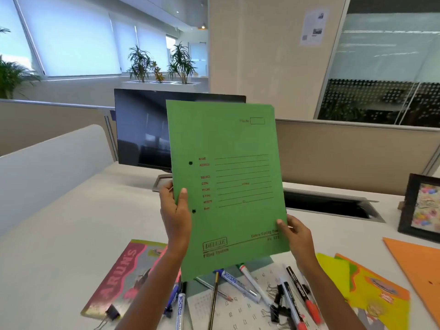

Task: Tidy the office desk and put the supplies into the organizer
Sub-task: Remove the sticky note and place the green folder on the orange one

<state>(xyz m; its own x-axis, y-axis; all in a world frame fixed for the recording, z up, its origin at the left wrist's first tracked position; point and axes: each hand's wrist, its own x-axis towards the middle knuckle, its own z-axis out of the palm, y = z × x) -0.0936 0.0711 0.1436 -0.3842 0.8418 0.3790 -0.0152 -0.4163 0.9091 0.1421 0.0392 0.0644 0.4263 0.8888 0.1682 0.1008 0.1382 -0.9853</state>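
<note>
Evidently mid-sorting, the left hand (176, 210) pinched the folder (226, 177) by its punched edge and the right hand (297, 236) its lower corner, upright above the pens (250, 287) (organizer unseen); next, it likely needed filing somewhere.

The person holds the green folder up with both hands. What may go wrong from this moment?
1. The green folder hangs over loose markers and binder clips; set down here, it might cover or scatter them.
2. The right hand pinches only a lower corner, so the folder may bend or slip.
3. The monitor stands behind it; a forward swing could knock it.
</note>
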